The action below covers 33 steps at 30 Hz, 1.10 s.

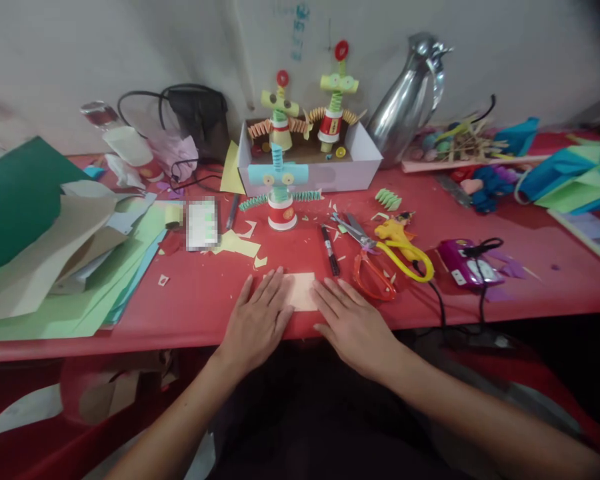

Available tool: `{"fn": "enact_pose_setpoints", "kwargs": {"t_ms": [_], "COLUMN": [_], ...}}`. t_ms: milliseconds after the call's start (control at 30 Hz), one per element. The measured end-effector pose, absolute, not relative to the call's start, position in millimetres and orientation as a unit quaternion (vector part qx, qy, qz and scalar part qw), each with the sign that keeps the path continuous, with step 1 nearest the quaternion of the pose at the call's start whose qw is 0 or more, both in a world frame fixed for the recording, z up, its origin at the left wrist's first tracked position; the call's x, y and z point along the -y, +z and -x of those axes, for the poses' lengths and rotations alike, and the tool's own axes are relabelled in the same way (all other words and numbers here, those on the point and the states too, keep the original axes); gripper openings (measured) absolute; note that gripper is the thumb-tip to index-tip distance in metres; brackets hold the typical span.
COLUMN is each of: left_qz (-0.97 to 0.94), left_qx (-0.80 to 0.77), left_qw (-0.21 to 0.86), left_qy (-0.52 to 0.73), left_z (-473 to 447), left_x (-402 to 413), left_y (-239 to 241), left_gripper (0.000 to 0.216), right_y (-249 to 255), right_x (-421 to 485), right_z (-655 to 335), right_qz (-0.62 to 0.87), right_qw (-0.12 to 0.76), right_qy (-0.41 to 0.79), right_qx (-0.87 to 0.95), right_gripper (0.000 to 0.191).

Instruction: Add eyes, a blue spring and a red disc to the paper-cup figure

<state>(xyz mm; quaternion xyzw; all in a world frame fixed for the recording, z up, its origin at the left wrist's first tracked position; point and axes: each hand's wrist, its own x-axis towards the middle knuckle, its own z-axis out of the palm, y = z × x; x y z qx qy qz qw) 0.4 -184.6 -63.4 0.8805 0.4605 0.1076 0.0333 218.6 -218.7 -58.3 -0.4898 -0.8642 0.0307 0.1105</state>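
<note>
A small pale peach piece of paper (301,292) lies flat near the front edge of the red table (180,313). My left hand (257,317) rests flat on its left end, fingers stretched out. On the right end lie the fingertips of my right hand (357,323), also stretched out and flat. Just beyond the paper stands a paper figure (283,210) with a light blue head and green folded arms. To the right of the paper are a black marker (330,251), scissors with red handles (365,257) and scissors with yellow handles (405,257).
Stacked coloured paper sheets (100,267) cover the left side. At the back, a white box (310,177) holds two more paper figures beside a metal jug (405,100). A purple corded device (467,263) sits at right. Yellow paper scraps (240,245) lie near the middle.
</note>
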Motion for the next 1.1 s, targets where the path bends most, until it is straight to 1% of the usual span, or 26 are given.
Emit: {"fn": "enact_pose_setpoints", "kwargs": {"t_ms": [100,200,267,367,500,600,667,733,800,833,900,933,967,1033,1067,1100], "left_qz": [-0.881,-0.873,-0.868,-0.856,-0.834,-0.803,-0.790,-0.796,-0.796,-0.781,-0.720,-0.675,-0.630,-0.553,-0.522,-0.497], "left_qx": [-0.464,-0.477,-0.486,-0.504,-0.532,-0.584,-0.601,-0.581,-0.552,-0.546,-0.549,-0.551,-0.549,-0.529,-0.518,-0.512], "left_qw": [0.029,0.022,0.030,0.064,0.078,0.084,0.112,0.162,0.228,0.270,0.374,0.428,0.479,0.556,0.581,0.599], "left_qy": [0.092,0.094,0.097,0.102,0.120,0.085,0.053,0.054,0.100,0.134,0.204,0.238,0.270,0.326,0.348,0.363], "left_z": [-3,-5,-5,-5,-11,-17,-20,-19,-15,-13,-8,-7,-6,-4,-4,-4], "left_x": [186,189,190,186,168,146,134,127,127,130,139,145,150,159,161,163], "left_y": [-59,-57,-59,-62,-53,-38,-29,-25,-24,-25,-26,-26,-26,-25,-24,-24], "left_gripper": [0.051,0.052,0.053,0.049,0.041,0.045,0.037,0.022,0.015,0.015,0.017,0.021,0.027,0.046,0.055,0.059], "right_y": [-55,-58,-62,-65,-65,-64,-62,-59,-56,-55,-52,-50,-48,-44,-42,-40], "right_x": [228,229,228,231,234,230,223,213,204,200,193,191,190,190,191,192], "right_z": [-217,-209,-207,-211,-214,-208,-204,-201,-200,-199,-197,-196,-194,-191,-190,-189], "right_qz": [0.510,0.490,0.479,0.489,0.495,0.497,0.510,0.539,0.572,0.583,0.586,0.580,0.571,0.553,0.543,0.531], "right_qw": [0.136,0.165,0.172,0.176,0.188,0.215,0.247,0.286,0.327,0.348,0.386,0.398,0.403,0.403,0.402,0.404], "right_qy": [0.004,-0.005,0.002,0.011,-0.005,-0.014,0.004,0.045,0.093,0.118,0.180,0.223,0.275,0.379,0.423,0.459], "right_qx": [0.849,0.856,0.861,0.855,0.849,0.841,0.824,0.791,0.746,0.725,0.689,0.675,0.660,0.623,0.604,0.586], "right_gripper": [0.048,0.050,0.045,0.039,0.037,0.036,0.030,0.022,0.015,0.023,0.048,0.050,0.043,0.020,0.016,0.016]}}
